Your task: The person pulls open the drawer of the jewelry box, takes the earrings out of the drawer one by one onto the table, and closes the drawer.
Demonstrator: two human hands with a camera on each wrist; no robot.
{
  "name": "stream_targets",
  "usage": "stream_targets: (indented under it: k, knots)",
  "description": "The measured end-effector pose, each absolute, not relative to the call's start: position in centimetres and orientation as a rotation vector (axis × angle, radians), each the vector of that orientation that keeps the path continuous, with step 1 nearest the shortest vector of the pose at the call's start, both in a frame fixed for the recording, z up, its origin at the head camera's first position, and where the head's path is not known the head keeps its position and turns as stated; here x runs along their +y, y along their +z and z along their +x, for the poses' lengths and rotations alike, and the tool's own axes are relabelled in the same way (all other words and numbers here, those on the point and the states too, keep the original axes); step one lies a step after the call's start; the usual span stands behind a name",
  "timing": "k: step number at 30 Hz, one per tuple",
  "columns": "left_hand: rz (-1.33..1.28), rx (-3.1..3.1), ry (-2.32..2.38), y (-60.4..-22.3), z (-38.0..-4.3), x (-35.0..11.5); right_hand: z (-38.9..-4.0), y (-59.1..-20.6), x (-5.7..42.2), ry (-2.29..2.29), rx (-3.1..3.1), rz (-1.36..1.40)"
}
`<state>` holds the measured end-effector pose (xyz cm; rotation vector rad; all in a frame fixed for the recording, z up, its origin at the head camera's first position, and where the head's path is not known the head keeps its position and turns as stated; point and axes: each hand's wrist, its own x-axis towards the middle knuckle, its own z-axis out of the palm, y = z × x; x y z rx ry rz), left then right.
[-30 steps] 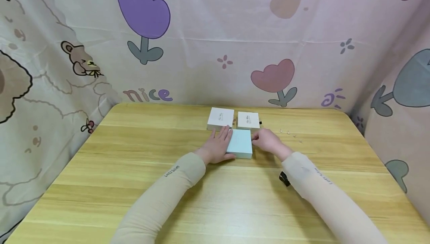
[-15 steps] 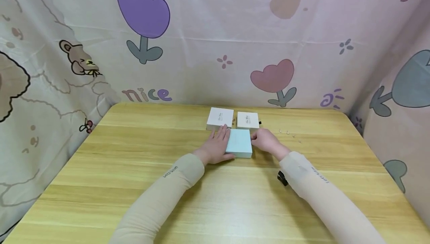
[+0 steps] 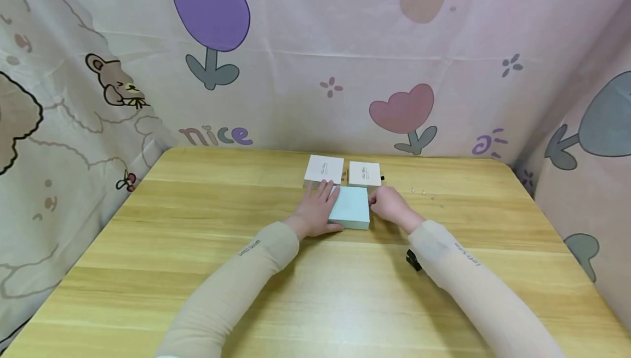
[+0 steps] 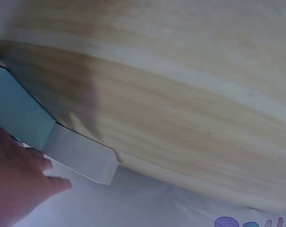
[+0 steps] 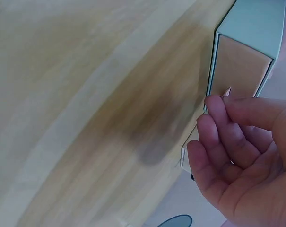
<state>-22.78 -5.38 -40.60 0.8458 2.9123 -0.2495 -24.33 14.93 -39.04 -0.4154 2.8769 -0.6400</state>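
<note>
A light blue drawer box (image 3: 350,207) sits on the table in front of two white boxes. My left hand (image 3: 316,213) rests along its left side, fingers straight and spread, thumb by the near corner. In the right wrist view the end of the box shows a brownish drawer front (image 5: 239,66), flush or nearly so in its sleeve. My right hand (image 5: 242,146) pinches a small pink ribbon pull tab (image 5: 227,91) on that front between thumb and index finger. Its other fingers are curled below. The left wrist view shows only part of the left hand (image 4: 20,182) beside the box.
Behind stand a larger white box (image 3: 323,169) and a smaller white box (image 3: 365,173) with a dark tab. Several tiny pale pieces (image 3: 423,192) lie to the right. A black object (image 3: 413,260) is partly under the right forearm. A printed curtain (image 3: 305,29) hangs behind the table.
The head view has shifted slightly. The blue box and both hands keep nearly the same places, with the right hand staying at the box's right end.
</note>
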Motion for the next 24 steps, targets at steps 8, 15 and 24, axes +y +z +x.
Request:
stream_targets:
  k: [8,15,24]
  knots:
    - [0.846,2.907,-0.233,-40.5,-22.6,-5.3,-24.1,-38.8,15.4,-0.55,2.933,-0.437]
    - [0.833,2.904,-0.258,-40.5,-22.7,-5.3,-24.0,-38.7,16.2,-0.534,2.938,-0.392]
    - [0.829,2.902,-0.253,-40.8,-22.9,-5.3,-23.7,-38.6,17.8,-0.502,2.94,-0.338]
